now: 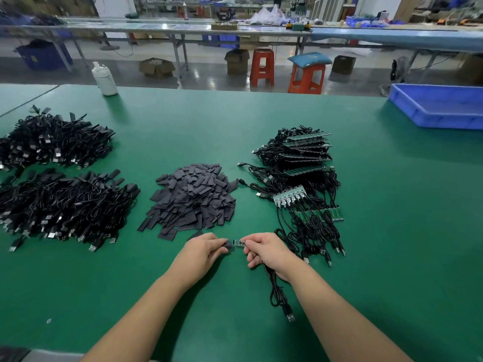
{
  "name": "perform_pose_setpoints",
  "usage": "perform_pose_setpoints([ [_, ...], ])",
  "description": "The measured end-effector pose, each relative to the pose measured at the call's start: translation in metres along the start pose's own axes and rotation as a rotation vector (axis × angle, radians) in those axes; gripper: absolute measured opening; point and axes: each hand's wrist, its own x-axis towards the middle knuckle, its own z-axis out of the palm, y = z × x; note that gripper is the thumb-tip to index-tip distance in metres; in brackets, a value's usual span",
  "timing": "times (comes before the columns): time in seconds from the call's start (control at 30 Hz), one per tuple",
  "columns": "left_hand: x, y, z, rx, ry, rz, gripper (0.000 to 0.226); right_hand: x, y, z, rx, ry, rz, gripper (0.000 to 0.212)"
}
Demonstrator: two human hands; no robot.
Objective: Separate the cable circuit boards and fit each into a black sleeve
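Low on the green bench point(261, 121), the left hand point(206, 250) pinches a black sleeve point(228, 244); at its 3 o'clock the right hand point(266, 250) pinches a small circuit board point(239, 242), its cable point(277, 291) trailing toward 6 o'clock.

Bright, even overhead light; soft shadows under hands point(235, 250) on bench point(366, 231). Background beyond hands blurred, floor glare. Wide-angle bending at edges.

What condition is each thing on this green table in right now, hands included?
Left hand: pinches a black sleeve.
Right hand: pinches a circuit board, its tip at the sleeve's mouth.
Sleeve heap: loose, unfilled.
Left cable piles: boards already sleeved.
Right cable pile: boards bare, some joined in strips.
Blue tray: contents hidden.
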Motion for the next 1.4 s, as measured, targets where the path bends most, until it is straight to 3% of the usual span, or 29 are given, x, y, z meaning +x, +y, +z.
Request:
perform_pose_setpoints([
  [0.33,0.002,0.008,0.000,-0.001,0.006,0.016,0.022,0.001,0.001,-0.001,-0.037,-0.005,0.004,0.018],
  [0.63,0.015,0.010,0.000,0.314,-0.173,0.013,0.025,0.001,0.003,0.000,-0.034,-0.004,-0.003,0.016],
  [0.9,0.016,0.010,0.008,0.205,-0.103,-0.128,0.041,0.001,0.004,0.002,-0.042,-0.013,-0.014,0.015],
  [1.1,0.010,0.012,0.001,0.080,-0.007,-0.052,0.023,0.001,0.004,0.002,-0.085,-0.003,-0.012,0.014],
  [1.4,0.012,0.016,-0.005,0.117,-0.028,-0.064,0.028,-0.002,0.001,0.003,-0.114,-0.007,-0.008,0.016],
])
